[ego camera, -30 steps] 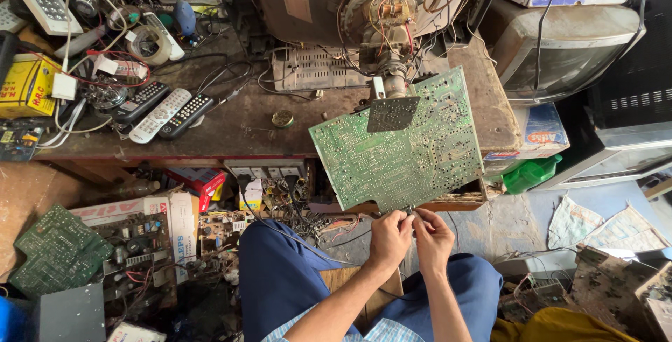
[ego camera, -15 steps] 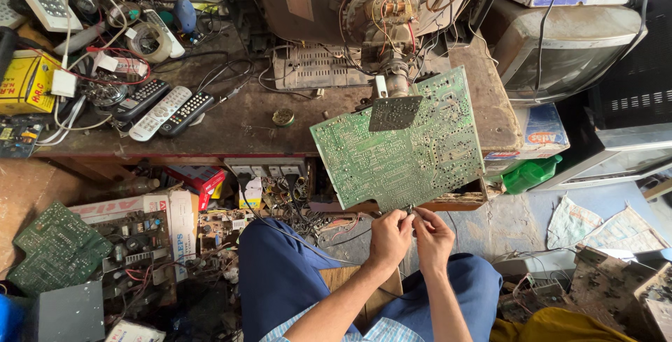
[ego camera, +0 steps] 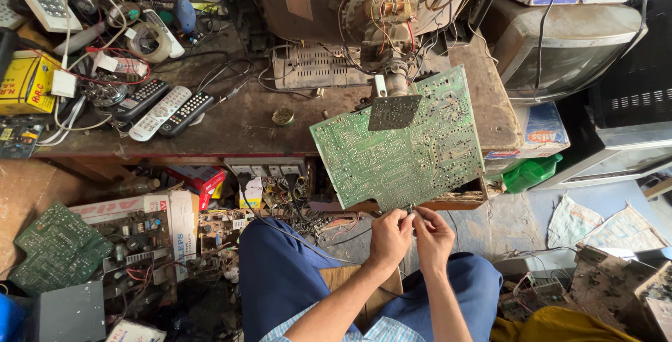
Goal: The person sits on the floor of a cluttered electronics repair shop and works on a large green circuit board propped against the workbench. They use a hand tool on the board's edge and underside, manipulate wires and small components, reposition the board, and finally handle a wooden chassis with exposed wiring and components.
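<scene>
A large green circuit board (ego camera: 402, 142) stands tilted against the edge of the workbench, solder side facing me, with a small dark board (ego camera: 394, 112) in front of its top. My left hand (ego camera: 389, 237) and my right hand (ego camera: 434, 238) meet just below the board's bottom edge, fingertips pinched together on something small at that edge, possibly a wire; it is too small to tell. Behind the board sits the neck of a picture tube (ego camera: 387, 13) with coils and wires. My blue trousers (ego camera: 280, 279) fill the lower middle.
Three remote controls (ego camera: 162, 107), tape roll (ego camera: 145, 39) and a yellow box (ego camera: 24, 83) lie on the left of the wooden bench (ego camera: 238, 128). Loose circuit boards (ego camera: 59, 247) and cartons litter the floor at left. An old television (ego camera: 567, 48) stands at right.
</scene>
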